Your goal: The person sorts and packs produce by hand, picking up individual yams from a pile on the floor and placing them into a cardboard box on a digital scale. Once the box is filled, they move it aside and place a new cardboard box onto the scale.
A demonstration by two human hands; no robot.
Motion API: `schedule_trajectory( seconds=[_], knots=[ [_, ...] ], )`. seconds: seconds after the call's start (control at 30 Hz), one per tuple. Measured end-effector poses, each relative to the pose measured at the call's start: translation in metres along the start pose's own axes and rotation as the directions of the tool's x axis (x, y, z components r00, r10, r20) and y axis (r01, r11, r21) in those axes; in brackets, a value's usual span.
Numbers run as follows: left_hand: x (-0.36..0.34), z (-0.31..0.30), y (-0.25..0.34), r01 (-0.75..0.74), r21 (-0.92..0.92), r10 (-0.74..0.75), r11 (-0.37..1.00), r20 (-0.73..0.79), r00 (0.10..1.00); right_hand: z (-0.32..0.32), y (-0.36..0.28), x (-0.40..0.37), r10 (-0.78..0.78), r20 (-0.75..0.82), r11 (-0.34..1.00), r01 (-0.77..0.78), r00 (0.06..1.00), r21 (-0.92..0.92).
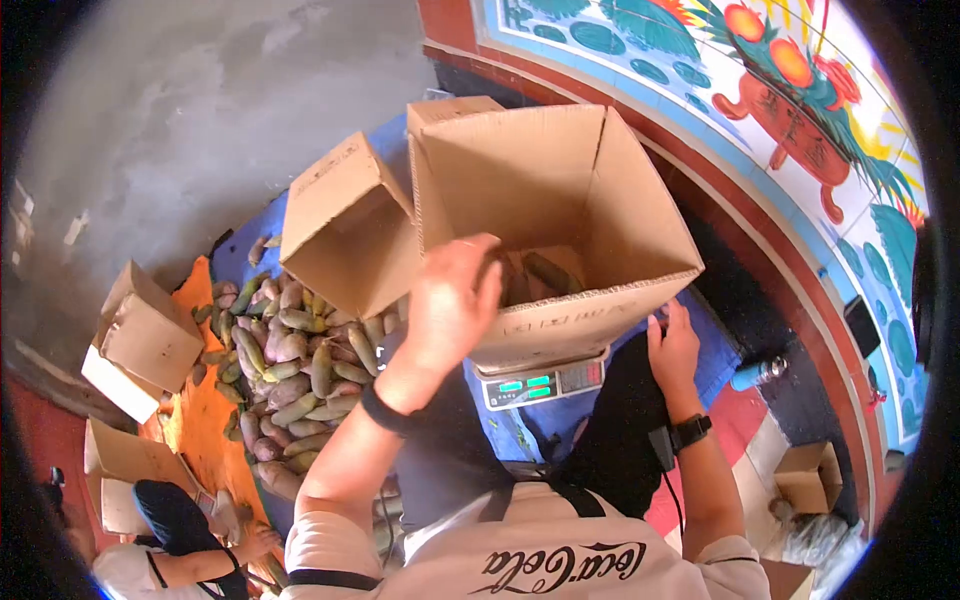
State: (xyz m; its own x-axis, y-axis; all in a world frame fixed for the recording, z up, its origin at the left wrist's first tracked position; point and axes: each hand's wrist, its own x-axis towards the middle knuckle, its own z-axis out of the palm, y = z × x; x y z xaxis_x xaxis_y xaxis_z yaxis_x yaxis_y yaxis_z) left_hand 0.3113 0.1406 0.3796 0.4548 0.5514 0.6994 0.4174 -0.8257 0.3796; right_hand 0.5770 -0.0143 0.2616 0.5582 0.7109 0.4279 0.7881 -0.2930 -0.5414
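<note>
A tall open cardboard box [555,325] stands on a digital scale [540,385] with lit green displays. Inside the box lie a few green and purplish radishes [552,272], partly hidden by the near wall. My left hand [455,295] is over the box's near left corner, fingers bent and thumb apart, with nothing visible between them. Close to the box's lower right side is my right hand [675,350], fingers apart and holding nothing. To the left, a large pile of similar radishes [295,370] spreads over the ground.
A tilted cardboard box [345,225] lies open beside the pile. More boxes [150,335] stand at the far left, near another person [175,555]. A blue sheet [715,345] runs under the scale. A bottle [760,373] lies right, below the painted tile wall [640,60].
</note>
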Motion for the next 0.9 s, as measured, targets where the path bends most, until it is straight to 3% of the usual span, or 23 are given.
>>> schedule_trajectory(
  seconds=[0.07,0.27,0.4,0.47,0.53,0.6,0.67,0.73,0.8,0.87,0.9],
  knots=[
    [0.001,-0.005,0.003,-0.031,0.011,0.032,0.999,-0.056,0.998,-0.001,-0.002,-0.001,-0.04,-0.021,0.997,0.041,0.999,0.058],
    [-0.02,-0.027,-0.005,-0.023,-0.008,0.022,1.0,-0.116,0.993,0.003,0.012,-0.004,-0.052,-0.025,0.998,0.051,0.998,-0.045],
    [-0.068,-0.048,-0.033,0.189,0.019,-0.185,0.982,-0.145,0.972,0.001,0.012,-0.001,-0.086,-0.007,0.994,0.085,0.996,-0.074],
    [-0.103,-0.051,-0.059,0.372,-0.046,-0.374,0.927,-0.167,0.912,0.003,0.016,-0.002,-0.052,0.013,0.998,0.053,0.999,-0.036],
    [-0.15,-0.054,-0.082,0.457,-0.024,-0.453,0.889,-0.182,0.873,0.007,0.024,-0.001,-0.103,-0.007,0.995,0.103,0.995,-0.016],
    [-0.212,-0.052,-0.107,0.659,0.128,-0.66,0.741,-0.044,0.75,0.009,0.027,0.0,-0.123,-0.013,0.99,0.124,0.992,0.07],
    [-0.276,-0.048,-0.115,0.718,0.281,-0.752,0.637,0.022,0.659,0.009,0.025,0.0,-0.083,0.001,0.995,0.083,0.997,0.05],
    [-0.354,-0.044,-0.125,0.691,0.331,-0.758,0.643,0.146,0.635,0.011,0.03,0.002,-0.097,-0.003,0.993,0.097,0.995,0.064],
    [-0.41,-0.038,-0.118,0.842,0.451,-0.955,0.295,0.176,0.24,0.011,0.027,0.003,-0.122,0.016,0.99,0.12,0.992,0.071],
    [-0.508,-0.023,-0.137,0.627,0.694,-0.933,0.353,0.308,0.184,0.012,0.027,0.004,-0.158,-0.042,0.984,0.161,0.987,0.079],
    [-0.481,-0.048,-0.103,0.691,0.718,-0.994,0.083,0.106,0.009,0.014,0.03,0.004,-0.141,-0.044,0.986,0.144,0.989,0.08]
  ],
)
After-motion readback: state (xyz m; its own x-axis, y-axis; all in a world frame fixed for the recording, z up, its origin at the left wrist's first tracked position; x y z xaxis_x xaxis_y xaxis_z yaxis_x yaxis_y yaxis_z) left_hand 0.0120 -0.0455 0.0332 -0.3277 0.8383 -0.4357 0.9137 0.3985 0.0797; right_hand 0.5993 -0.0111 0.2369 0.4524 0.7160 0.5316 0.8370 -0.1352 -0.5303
